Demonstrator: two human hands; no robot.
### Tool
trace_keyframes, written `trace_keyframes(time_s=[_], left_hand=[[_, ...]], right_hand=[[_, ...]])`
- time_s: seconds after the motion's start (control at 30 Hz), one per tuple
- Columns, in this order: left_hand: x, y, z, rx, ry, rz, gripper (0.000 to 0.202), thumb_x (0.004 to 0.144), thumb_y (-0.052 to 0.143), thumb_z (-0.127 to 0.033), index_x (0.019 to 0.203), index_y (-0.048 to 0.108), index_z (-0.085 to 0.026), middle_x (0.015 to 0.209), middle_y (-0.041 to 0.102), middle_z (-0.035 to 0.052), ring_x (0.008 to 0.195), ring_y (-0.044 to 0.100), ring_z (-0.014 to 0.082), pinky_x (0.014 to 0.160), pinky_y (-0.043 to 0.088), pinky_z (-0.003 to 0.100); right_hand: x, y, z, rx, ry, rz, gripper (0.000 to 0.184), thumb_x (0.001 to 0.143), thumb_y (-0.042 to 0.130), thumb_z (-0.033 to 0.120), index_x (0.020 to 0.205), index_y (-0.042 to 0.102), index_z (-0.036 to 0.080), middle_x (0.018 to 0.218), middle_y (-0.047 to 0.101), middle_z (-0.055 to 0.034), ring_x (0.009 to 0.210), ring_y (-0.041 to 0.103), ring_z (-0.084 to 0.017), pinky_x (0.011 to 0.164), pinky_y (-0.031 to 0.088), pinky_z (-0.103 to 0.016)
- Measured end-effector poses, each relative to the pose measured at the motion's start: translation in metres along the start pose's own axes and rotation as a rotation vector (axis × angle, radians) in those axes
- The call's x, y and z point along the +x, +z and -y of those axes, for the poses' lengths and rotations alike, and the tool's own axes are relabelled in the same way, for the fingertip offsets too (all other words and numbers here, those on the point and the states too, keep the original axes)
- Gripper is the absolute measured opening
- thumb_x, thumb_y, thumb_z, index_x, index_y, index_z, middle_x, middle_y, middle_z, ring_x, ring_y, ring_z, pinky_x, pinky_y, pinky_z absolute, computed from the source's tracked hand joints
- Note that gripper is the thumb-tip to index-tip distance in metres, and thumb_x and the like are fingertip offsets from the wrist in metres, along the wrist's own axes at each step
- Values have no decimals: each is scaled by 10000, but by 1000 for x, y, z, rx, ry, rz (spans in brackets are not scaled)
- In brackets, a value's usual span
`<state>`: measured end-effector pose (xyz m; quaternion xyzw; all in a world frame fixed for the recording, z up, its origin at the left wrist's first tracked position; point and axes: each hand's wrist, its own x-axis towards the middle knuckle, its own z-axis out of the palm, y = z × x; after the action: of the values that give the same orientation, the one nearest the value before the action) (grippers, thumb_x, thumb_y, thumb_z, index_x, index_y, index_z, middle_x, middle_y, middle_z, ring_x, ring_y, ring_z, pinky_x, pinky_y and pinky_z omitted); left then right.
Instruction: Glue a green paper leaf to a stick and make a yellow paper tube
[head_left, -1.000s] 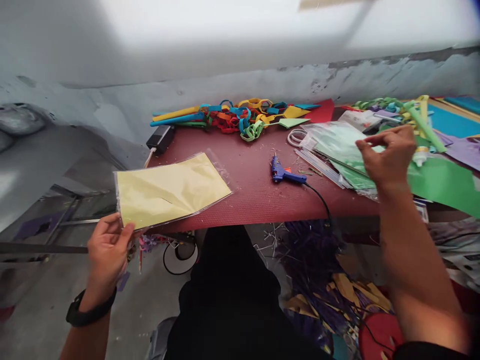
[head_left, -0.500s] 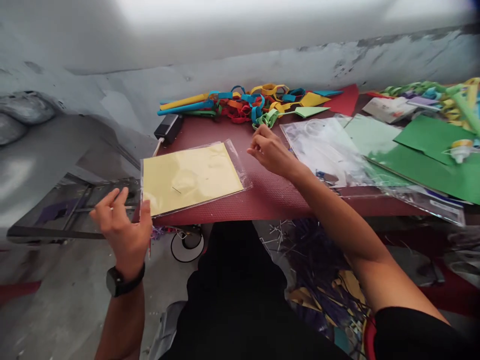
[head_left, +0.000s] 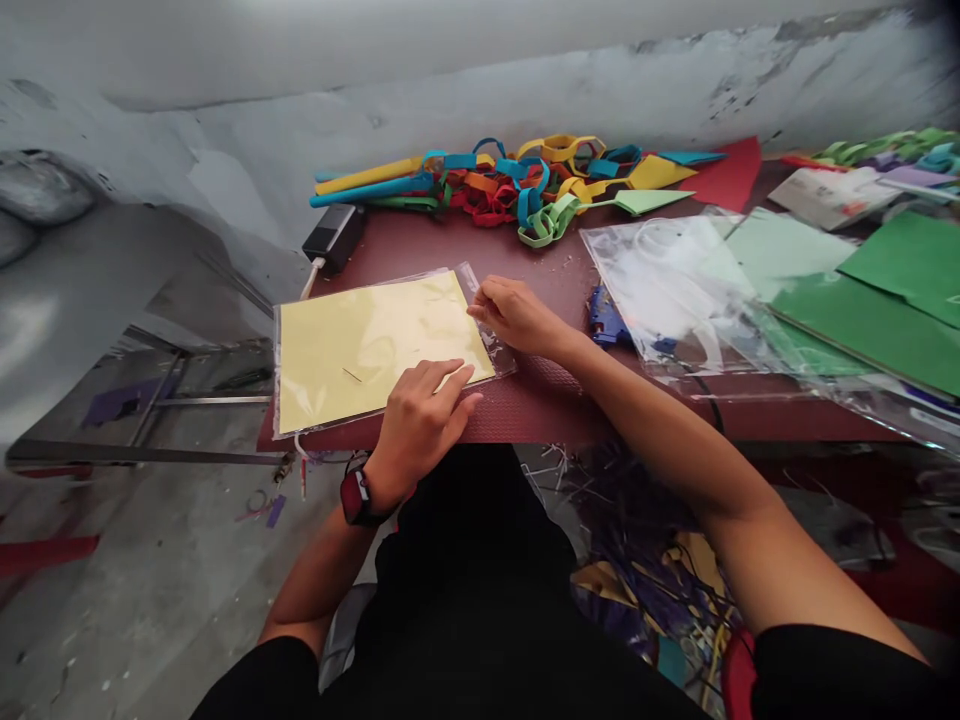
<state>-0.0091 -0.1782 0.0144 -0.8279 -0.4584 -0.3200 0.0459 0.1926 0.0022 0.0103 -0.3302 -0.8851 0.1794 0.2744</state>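
**Tear risk**

My left grip lay open over the yellow paper, flat in its clear sleeve on the counter. My right grip was curled at the sleeve's edge; whether it pinched plastic, I couldn't tell. Pulling unevenly there could have torn the sleeve.

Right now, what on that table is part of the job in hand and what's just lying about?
In hand, it seems:
- yellow sheet in clear plastic
- left hand, over its near edge
- right hand, at its right edge

Apparently lying about:
- blue glue gun, partly under clear plastic
- paper chains
- green sheets
- black box
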Motion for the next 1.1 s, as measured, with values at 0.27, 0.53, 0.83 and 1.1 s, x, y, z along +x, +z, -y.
trace_keyframes(time_s=[0.27, 0.53, 0.83, 1.1], left_hand=[[7, 5, 18, 189, -79, 50, 297, 1066, 707, -252, 1311, 734, -87, 1270, 790, 152, 1124, 713, 351, 917, 557, 480], [7, 15, 23, 160, -132, 200, 340, 1085, 710, -402, 1331, 710, -168, 1461, 739, 128, 1295, 656, 363, 1114, 456, 580], [9, 13, 22, 159, -75, 281, 253, 1144, 562, -325, 1213, 763, -188, 1151, 775, 98, 1105, 649, 331, 929, 527, 515], [6, 21, 27, 106, -143, 258, 386, 1134, 610, -366, 1460, 676, -171, 1644, 627, 145, 1550, 526, 395, 1283, 390, 672]], right_hand=[[1, 2, 0, 31, 38, 9, 290, 1030, 653, 244, 810, 464, 240, 799, 557, -15, 745, 473, -169, 751, 361, -345], [1, 11, 9, -91, 69, 32, 459, 1151, 545, 356, 716, 465, 234, 762, 573, -33, 714, 426, -166, 732, 328, -362], [4, 12, 4, -142, 180, 9, 16, 1029, 701, 162, 1018, 710, 154, 1122, 699, -132, 1012, 611, -254, 913, 445, -368], [9, 15, 1, -132, 164, 31, 140, 1070, 676, 192, 949, 729, 145, 1009, 711, -114, 922, 605, -235, 859, 427, -359]])
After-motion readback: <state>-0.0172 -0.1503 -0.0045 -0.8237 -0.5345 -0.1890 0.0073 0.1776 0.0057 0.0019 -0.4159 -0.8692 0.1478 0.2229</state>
